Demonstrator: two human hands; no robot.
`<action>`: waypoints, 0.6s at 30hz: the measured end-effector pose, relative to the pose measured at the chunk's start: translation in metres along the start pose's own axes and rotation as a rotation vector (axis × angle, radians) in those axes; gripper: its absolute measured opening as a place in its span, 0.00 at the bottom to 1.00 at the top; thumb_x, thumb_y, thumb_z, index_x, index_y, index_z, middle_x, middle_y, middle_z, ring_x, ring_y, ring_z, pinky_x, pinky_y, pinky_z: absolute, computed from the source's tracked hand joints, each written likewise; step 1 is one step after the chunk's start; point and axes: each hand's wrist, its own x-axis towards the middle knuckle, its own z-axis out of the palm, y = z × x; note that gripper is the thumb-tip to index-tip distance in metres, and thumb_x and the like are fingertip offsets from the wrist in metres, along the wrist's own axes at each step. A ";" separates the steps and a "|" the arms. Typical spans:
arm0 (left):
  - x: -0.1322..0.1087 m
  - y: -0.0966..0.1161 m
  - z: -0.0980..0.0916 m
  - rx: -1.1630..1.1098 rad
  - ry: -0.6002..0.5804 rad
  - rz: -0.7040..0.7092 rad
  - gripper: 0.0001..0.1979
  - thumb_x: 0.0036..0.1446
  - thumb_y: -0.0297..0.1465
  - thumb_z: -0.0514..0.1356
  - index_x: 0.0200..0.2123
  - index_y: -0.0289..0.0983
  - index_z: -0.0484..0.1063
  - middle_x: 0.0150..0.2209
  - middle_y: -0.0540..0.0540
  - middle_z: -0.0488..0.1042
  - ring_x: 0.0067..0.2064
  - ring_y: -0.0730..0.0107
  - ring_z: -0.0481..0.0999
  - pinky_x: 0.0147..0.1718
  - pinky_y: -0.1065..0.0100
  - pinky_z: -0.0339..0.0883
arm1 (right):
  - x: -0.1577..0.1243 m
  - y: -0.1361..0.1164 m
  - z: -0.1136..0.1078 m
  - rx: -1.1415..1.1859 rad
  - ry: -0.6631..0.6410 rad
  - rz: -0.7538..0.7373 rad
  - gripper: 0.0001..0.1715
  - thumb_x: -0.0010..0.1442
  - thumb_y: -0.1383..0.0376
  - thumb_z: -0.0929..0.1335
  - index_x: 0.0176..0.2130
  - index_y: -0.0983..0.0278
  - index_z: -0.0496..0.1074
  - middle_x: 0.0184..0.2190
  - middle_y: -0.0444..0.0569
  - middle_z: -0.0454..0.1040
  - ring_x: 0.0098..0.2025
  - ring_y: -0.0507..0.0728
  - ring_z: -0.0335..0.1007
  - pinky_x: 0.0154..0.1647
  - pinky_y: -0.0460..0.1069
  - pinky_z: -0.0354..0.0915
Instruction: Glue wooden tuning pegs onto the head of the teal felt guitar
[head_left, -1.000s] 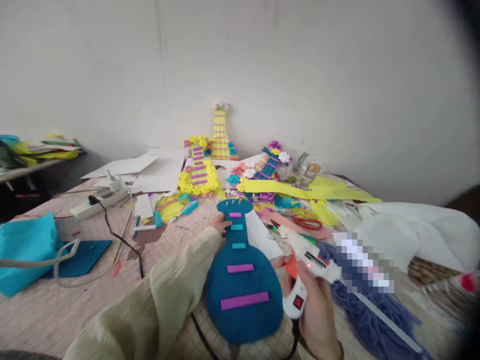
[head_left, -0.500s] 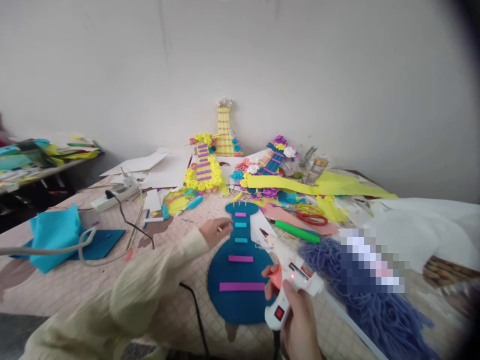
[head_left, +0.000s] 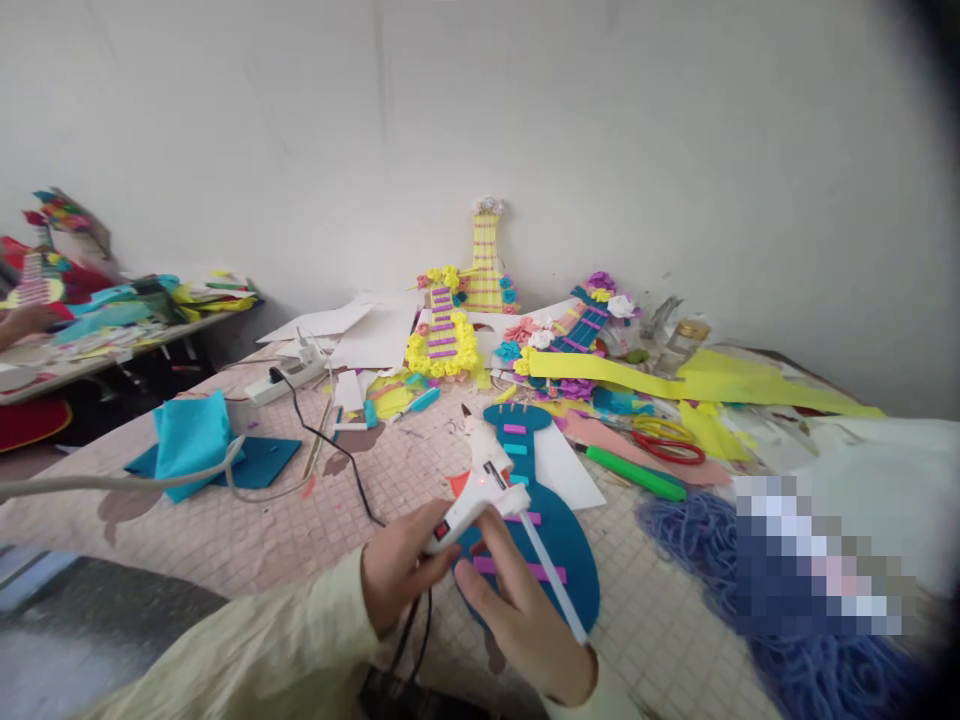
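Note:
My left hand [head_left: 401,565] is closed around the handle of a white hot glue gun [head_left: 484,492], tilted with its nozzle toward the far side of the table. A clear glue stick [head_left: 551,570] sticks out of its back, over my right wrist. My right hand [head_left: 521,620] is just behind the gun, fingers stretched and thumb apart, fingertips against or close to its body. Beneath lies a blue guitar-shaped cutout [head_left: 577,540] with purple strips [head_left: 551,572] and light blue strips across it. The gun and my hands hide part of it.
A green-handled cutter [head_left: 637,474], red scissors [head_left: 667,447] and blue-purple yarn [head_left: 690,550] lie to the right. Decorated paper guitars [head_left: 442,335] stand at the back. On the left are a power strip [head_left: 289,380], a cable [head_left: 356,470] and light blue fabric [head_left: 195,440].
The glue gun has moved left and turned, passing from my right hand into my left. My left hand has come back from the cutout's neck. The view has swung left.

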 end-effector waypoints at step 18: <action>0.078 -0.182 -0.029 0.622 -0.098 -0.171 0.21 0.51 0.39 0.50 0.46 0.35 0.68 0.48 0.37 0.71 0.50 0.53 0.67 0.47 0.56 0.60 | -0.072 0.009 -0.124 -0.321 0.244 0.286 0.18 0.55 0.53 0.63 0.25 0.64 0.71 0.24 0.45 0.72 0.30 0.55 0.67 0.33 0.49 0.62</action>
